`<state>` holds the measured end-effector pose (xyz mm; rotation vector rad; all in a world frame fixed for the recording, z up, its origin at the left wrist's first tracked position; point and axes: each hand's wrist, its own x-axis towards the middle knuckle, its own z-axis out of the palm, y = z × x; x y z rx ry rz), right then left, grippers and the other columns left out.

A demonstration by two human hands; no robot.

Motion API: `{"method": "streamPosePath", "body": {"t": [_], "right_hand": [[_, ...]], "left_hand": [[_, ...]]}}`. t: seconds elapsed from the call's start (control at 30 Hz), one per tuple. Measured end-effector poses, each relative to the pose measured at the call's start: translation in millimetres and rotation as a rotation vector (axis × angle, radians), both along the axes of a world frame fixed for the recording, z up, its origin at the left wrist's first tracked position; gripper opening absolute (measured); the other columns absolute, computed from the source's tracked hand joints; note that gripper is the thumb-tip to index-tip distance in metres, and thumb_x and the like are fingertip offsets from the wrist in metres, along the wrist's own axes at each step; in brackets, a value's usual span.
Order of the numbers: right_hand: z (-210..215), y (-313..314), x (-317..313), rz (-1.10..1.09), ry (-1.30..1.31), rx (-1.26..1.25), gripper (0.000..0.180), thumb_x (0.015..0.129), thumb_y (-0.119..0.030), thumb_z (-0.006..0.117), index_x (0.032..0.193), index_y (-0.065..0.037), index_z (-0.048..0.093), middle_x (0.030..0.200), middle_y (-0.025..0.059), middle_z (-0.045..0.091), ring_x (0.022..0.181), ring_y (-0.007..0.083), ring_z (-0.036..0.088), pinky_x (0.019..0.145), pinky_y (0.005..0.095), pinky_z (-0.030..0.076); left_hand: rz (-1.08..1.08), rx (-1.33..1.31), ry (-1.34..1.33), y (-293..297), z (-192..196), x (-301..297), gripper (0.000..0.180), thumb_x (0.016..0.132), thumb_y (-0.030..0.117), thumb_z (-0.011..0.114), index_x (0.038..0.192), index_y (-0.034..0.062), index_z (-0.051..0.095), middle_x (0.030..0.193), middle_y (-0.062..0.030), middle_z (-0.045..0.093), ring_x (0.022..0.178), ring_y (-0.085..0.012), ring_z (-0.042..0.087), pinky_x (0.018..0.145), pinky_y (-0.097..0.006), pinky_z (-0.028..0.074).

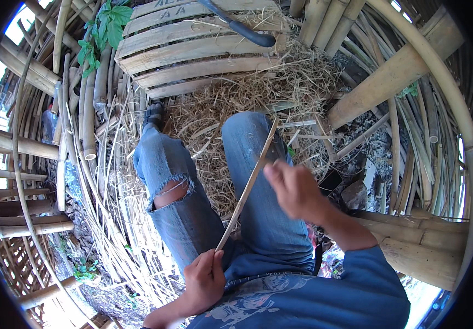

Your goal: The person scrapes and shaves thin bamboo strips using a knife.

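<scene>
Blue shirt [302, 299] lies nearest my camera, then one pair of jeans [190, 230], torn at the left knee, and one slatted crate [198, 55] beyond. Of my two hands, the right grip [297, 192] hangs over the right thigh, fingers curled; it's blurred, so I can't tell whether it grasps anything. My left grip [204, 279], low by the waist, pinches the near end of one stick [246, 192]: pale, slim, nearly straight, slanting up to the right knee.
</scene>
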<state>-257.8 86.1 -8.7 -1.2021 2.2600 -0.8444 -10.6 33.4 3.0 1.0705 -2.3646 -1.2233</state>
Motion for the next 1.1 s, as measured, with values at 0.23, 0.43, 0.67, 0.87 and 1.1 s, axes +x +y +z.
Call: {"method": "streamPosePath", "body": {"t": [0.23,0.43,0.67,0.87,1.1], "right_hand": [[1,-10,-13,-0.088,-0.023,0.035,0.042,0.094,-0.033,0.04,0.07,-0.001,0.053,0.052,0.0196,0.053,0.052,0.0386,0.057,0.048,0.0451,0.043],[2,-13,-15,-0.043,0.001,0.021,0.041,0.095,-0.032,0.04,0.069,-0.002,0.052,0.05,0.0183,0.052,0.05,0.036,0.057,0.046,0.0439,0.043],[-2,-7,-6,0.065,0.05,-0.134,0.033,0.093,-0.026,0.044,0.071,-0.002,0.05,0.05,0.0155,0.049,0.047,0.0342,0.055,0.044,0.0408,0.039],[0,-1,12,0.136,0.195,-0.187,0.036,0.094,-0.03,0.043,0.07,-0.003,0.05,0.051,0.0152,0.052,0.048,0.0339,0.056,0.043,0.0416,0.042],[-3,-2,4,0.161,0.31,-0.22,0.035,0.093,-0.029,0.044,0.07,-0.004,0.051,0.051,0.0133,0.052,0.044,0.0311,0.056,0.041,0.0387,0.042]], "left_hand": [[-0.021,-0.036,-0.004,-3,-2,3,0.005,0.084,0.0,0.057,0.079,-0.0011,0.058,0.06,-0.0146,0.052,0.045,-0.0293,0.052,0.041,-0.035,0.038],[0.009,0.032,0.006,-4,6,3,0.007,0.085,0.002,0.057,0.079,-0.0021,0.059,0.057,-0.014,0.051,0.041,-0.023,0.049,0.039,-0.032,0.035],[0.076,0.406,-0.069,-16,13,0,0.022,0.092,0.011,0.051,0.078,-0.0023,0.063,0.044,0.0014,0.037,0.042,-0.0033,0.031,0.037,-0.025,0.022],[0.076,0.458,-0.038,-18,6,4,0.027,0.093,0.015,0.05,0.076,-0.0019,0.062,0.044,0.0033,0.034,0.042,-0.0028,0.028,0.038,-0.026,0.02],[0.064,0.444,-0.061,-17,5,4,0.027,0.093,0.015,0.05,0.076,-0.0017,0.062,0.043,0.0028,0.034,0.042,-0.0035,0.027,0.038,-0.026,0.021]]}}
